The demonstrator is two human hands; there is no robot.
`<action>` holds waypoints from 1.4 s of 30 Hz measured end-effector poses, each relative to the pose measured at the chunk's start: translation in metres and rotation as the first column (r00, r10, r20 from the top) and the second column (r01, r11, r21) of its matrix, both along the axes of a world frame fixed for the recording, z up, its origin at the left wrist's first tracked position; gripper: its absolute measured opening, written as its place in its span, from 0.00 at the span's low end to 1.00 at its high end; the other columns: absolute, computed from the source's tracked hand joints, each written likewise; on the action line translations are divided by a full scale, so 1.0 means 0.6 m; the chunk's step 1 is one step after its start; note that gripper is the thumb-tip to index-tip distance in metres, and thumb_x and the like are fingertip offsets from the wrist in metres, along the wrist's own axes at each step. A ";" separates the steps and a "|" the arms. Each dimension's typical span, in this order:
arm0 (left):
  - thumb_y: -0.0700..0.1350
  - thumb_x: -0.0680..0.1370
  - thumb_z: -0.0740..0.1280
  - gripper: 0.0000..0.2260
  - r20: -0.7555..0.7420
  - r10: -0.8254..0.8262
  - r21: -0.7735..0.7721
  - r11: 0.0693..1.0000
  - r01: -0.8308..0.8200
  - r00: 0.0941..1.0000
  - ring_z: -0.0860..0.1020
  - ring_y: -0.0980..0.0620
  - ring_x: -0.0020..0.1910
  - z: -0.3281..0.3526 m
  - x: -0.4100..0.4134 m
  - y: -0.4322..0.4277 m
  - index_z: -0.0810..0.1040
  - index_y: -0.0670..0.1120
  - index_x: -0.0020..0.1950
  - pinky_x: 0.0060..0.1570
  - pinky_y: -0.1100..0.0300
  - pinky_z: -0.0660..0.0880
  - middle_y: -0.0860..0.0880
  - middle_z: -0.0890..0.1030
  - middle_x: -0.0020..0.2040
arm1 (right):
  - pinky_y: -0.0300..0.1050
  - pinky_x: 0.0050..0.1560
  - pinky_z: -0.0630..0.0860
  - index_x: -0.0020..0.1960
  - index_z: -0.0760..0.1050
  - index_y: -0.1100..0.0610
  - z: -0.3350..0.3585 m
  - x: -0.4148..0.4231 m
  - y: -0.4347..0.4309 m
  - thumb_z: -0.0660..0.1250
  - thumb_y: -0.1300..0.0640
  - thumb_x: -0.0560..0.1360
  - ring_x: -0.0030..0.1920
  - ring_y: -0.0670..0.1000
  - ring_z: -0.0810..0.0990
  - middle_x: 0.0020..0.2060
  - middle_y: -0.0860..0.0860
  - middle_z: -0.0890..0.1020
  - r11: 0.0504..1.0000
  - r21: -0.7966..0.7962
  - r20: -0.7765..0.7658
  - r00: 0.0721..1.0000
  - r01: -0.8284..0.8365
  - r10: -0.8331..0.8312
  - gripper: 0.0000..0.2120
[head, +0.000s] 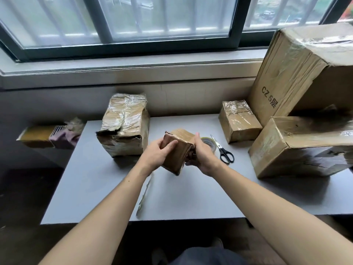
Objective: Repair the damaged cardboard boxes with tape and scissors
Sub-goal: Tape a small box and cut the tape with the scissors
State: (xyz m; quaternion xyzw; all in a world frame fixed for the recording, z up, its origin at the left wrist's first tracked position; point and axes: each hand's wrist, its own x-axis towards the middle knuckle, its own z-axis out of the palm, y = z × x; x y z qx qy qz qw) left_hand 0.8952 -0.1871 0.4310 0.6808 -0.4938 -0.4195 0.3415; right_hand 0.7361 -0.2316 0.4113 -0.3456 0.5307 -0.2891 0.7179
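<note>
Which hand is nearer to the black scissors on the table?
Right. The right hand grips the small box just left of the scissors; the left hand holds the box's far side, farther away.

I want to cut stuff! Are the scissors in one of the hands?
No, the scissors lie on the table, while both hands grip a small box.

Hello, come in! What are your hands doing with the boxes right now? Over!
Left hand and right hand grip small box, lifted off table. Tape roll, scissors untouched. Nothing blocking.
</note>
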 end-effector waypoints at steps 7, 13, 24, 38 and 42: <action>0.64 0.77 0.66 0.23 0.116 0.188 0.013 0.982 -0.191 0.975 0.80 0.47 0.37 -0.015 -0.011 -0.016 0.78 0.46 0.33 0.40 0.53 0.76 0.49 0.82 0.33 | 0.46 0.43 0.79 0.56 0.69 0.55 -0.017 -0.001 0.019 0.71 0.35 0.72 0.49 0.49 0.81 0.50 0.49 0.79 0.939 -0.312 -0.286 0.957 -0.145 0.053 0.28; 0.62 0.79 0.63 0.25 0.424 0.165 0.018 0.982 -0.191 0.890 0.80 0.40 0.42 0.004 -0.016 -0.018 0.75 0.45 0.30 0.40 0.54 0.74 0.40 0.82 0.37 | 0.47 0.51 0.76 0.57 0.72 0.57 -0.013 0.003 0.020 0.57 0.41 0.82 0.53 0.54 0.79 0.52 0.54 0.82 0.848 -0.462 -0.479 0.878 -0.260 0.009 0.19; 0.57 0.81 0.62 0.21 0.514 0.151 0.000 0.984 -0.176 0.844 0.80 0.37 0.48 0.008 -0.010 -0.016 0.74 0.44 0.34 0.45 0.54 0.73 0.37 0.83 0.44 | 0.50 0.42 0.67 0.44 0.70 0.57 -0.015 0.021 0.031 0.52 0.48 0.85 0.43 0.60 0.76 0.39 0.57 0.79 0.780 -0.556 -0.566 0.818 -0.287 -0.102 0.18; 0.63 0.74 0.69 0.22 0.032 0.067 0.101 0.992 -0.070 0.997 0.76 0.54 0.58 0.015 0.035 -0.007 0.71 0.53 0.62 0.58 0.60 0.71 0.53 0.76 0.58 | 0.50 0.53 0.78 0.64 0.76 0.64 -0.003 -0.035 -0.002 0.53 0.48 0.86 0.51 0.55 0.79 0.52 0.60 0.82 0.978 -0.209 0.032 0.999 0.005 0.002 0.23; 0.76 0.61 0.72 0.34 0.052 0.069 0.153 0.985 -0.076 0.996 0.79 0.51 0.54 0.009 0.058 -0.013 0.75 0.52 0.54 0.55 0.53 0.77 0.50 0.79 0.57 | 0.52 0.60 0.78 0.65 0.75 0.64 -0.001 -0.051 0.002 0.52 0.49 0.86 0.54 0.56 0.81 0.57 0.62 0.82 0.989 -0.146 0.152 0.988 0.017 0.006 0.23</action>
